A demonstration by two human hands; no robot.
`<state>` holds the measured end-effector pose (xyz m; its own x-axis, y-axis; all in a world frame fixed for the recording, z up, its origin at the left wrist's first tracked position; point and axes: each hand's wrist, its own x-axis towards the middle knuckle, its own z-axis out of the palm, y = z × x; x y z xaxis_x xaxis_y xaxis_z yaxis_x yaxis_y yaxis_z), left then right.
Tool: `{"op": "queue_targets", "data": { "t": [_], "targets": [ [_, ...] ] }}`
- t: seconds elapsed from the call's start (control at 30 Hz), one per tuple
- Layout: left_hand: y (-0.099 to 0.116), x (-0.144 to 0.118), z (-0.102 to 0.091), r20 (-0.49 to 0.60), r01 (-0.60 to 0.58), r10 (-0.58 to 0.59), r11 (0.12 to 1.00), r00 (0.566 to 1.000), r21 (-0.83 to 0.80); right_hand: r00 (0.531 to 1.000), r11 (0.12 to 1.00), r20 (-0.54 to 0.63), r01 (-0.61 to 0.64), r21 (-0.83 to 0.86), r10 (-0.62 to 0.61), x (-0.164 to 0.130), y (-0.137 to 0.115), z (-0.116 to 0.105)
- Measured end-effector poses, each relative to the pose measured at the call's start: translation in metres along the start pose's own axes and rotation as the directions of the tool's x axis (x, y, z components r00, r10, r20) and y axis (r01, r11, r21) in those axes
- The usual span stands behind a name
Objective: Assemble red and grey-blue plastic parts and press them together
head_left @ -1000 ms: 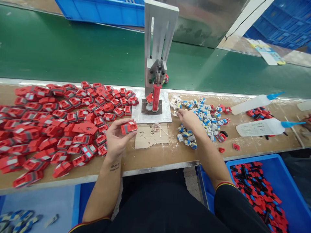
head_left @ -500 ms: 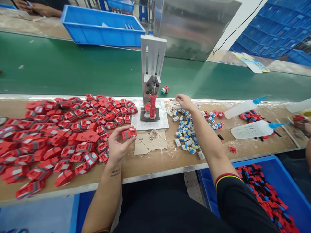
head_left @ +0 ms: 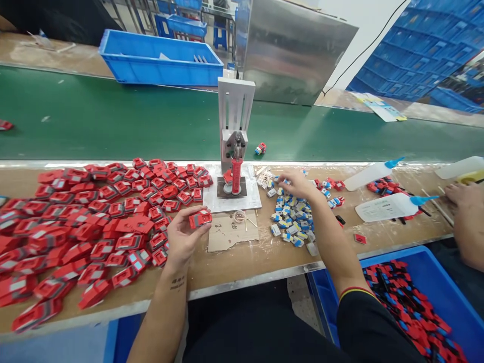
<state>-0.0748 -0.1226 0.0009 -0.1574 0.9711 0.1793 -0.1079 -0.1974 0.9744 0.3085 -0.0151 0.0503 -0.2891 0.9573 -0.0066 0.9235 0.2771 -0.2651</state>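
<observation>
My left hand [head_left: 183,234] pinches a red toy car body [head_left: 200,218] with a grey band, held just left of a torn piece of cardboard [head_left: 227,239]. My right hand [head_left: 298,185] is at the upper edge of a heap of small blue, white and yellow blocks [head_left: 291,217]. Its fingers are loosely bent and apart, tips down by the blocks; no held piece shows. Between the hands stands a toggle press [head_left: 236,126] with a red handle [head_left: 236,176] on a white plate [head_left: 247,199]. Many more red car bodies [head_left: 128,224] lie heaped left of my left hand.
Two white bottles with blue nozzles [head_left: 385,207] lie at the right. A blue bin [head_left: 446,287] of red and black parts sits below the bench edge. Behind runs a green belt [head_left: 151,123] carrying a small toy [head_left: 260,148]. Another person's hand [head_left: 463,196] rests far right.
My right hand has come down from beside the clear bag onto the top of the block heap. My left hand still holds the red car body. The view has tilted up slightly.
</observation>
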Motion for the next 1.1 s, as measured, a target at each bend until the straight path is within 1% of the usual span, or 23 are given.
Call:
{"op": "queue_targets", "data": {
  "t": [0.07, 0.17, 0.23, 0.3, 0.33, 0.37, 0.4, 0.43, 0.47, 0.5, 0.53, 0.6, 0.63, 0.67, 0.73, 0.83, 0.87, 0.93, 0.97, 1.1],
  "targets": [
    [0.001, -0.001, 0.003, 0.021, -0.009, 0.009, 1.000, 1.000, -0.003, 0.998, 0.999, 0.052, 0.032, -0.028, -0.030, -0.016, -0.012, 0.009],
    [0.002, -0.001, 0.010, 0.046, -0.007, 0.010, 0.998, 0.999, -0.067, 0.997, 0.997, 0.065, 0.037, -0.060, -0.034, -0.021, -0.029, 0.025],
    [0.004, -0.002, 0.016, 0.065, 0.011, -0.002, 0.989, 0.998, -0.145, 0.998, 0.997, 0.058, 0.035, -0.071, -0.031, -0.020, -0.036, 0.027],
    [0.007, -0.002, 0.022, 0.103, 0.035, -0.013, 0.976, 0.995, -0.213, 0.998, 0.998, 0.022, 0.054, -0.037, -0.053, -0.025, -0.042, 0.021],
    [0.009, -0.002, 0.025, 0.131, 0.050, -0.019, 0.971, 0.991, -0.235, 0.997, 0.997, -0.018, 0.076, 0.010, -0.076, -0.030, -0.045, 0.015],
    [0.011, -0.001, 0.029, 0.164, 0.067, -0.026, 0.966, 0.986, -0.251, 0.989, 0.987, -0.104, 0.115, 0.110, -0.104, -0.037, -0.050, 0.008],
    [0.013, 0.000, 0.032, 0.199, 0.085, -0.032, 0.961, 0.980, -0.262, 0.970, 0.956, -0.207, 0.175, 0.237, -0.127, -0.046, -0.056, -0.001],
    [0.015, 0.002, 0.036, 0.226, 0.095, -0.033, 0.958, 0.974, -0.272, 0.944, 0.902, -0.301, 0.245, 0.356, -0.138, -0.055, -0.064, -0.010],
    [0.017, 0.004, 0.040, 0.245, 0.097, -0.027, 0.955, 0.969, -0.281, 0.918, 0.837, -0.370, 0.312, 0.451, -0.143, -0.064, -0.074, -0.018],
    [0.018, 0.006, 0.044, 0.259, 0.093, -0.015, 0.953, 0.966, -0.289, 0.892, 0.771, -0.425, 0.379, 0.511, -0.157, -0.073, -0.085, -0.026],
    [0.019, 0.009, 0.048, 0.273, 0.085, -0.001, 0.952, 0.962, -0.295, 0.862, 0.722, -0.478, 0.439, 0.535, -0.170, -0.079, -0.097, -0.031],
    [0.018, 0.014, 0.054, 0.296, 0.069, 0.025, 0.950, 0.955, -0.303, 0.804, 0.669, -0.571, 0.518, 0.532, -0.168, -0.084, -0.119, -0.034],
    [0.016, 0.016, 0.056, 0.305, 0.067, 0.031, 0.950, 0.952, -0.306, 0.786, 0.660, -0.598, 0.535, 0.528, -0.159, -0.084, -0.128, -0.031],
    [0.013, 0.017, 0.058, 0.308, 0.070, 0.029, 0.950, 0.951, -0.306, 0.778, 0.649, -0.611, 0.541, 0.535, -0.145, -0.081, -0.134, -0.024],
    [0.006, 0.018, 0.057, 0.291, 0.083, 0.010, 0.948, 0.957, -0.306, 0.789, 0.598, -0.605, 0.539, 0.594, -0.110, -0.074, -0.140, -0.006],
    [-0.003, 0.015, 0.053, 0.269, 0.123, -0.035, 0.940, 0.962, -0.318, 0.827, 0.489, -0.561, 0.498, 0.716, -0.021, -0.064, -0.141, 0.022],
    [-0.005, 0.014, 0.051, 0.269, 0.137, -0.049, 0.939, 0.962, -0.316, 0.841, 0.468, -0.541, 0.475, 0.745, 0.008, -0.063, -0.140, 0.029],
    [-0.005, 0.011, 0.047, 0.268, 0.153, -0.072, 0.943, 0.961, -0.295, 0.862, 0.464, -0.505, 0.433, 0.773, 0.036, -0.062, -0.140, 0.036],
    [-0.005, 0.010, 0.046, 0.266, 0.155, -0.079, 0.947, 0.961, -0.280, 0.866, 0.468, -0.499, 0.428, 0.773, 0.034, -0.062, -0.141, 0.036],
    [-0.001, 0.008, 0.043, 0.272, 0.149, -0.077, 0.956, 0.959, -0.253, 0.856, 0.466, -0.516, 0.453, 0.760, 0.008, -0.063, -0.145, 0.035]
  ]
}}
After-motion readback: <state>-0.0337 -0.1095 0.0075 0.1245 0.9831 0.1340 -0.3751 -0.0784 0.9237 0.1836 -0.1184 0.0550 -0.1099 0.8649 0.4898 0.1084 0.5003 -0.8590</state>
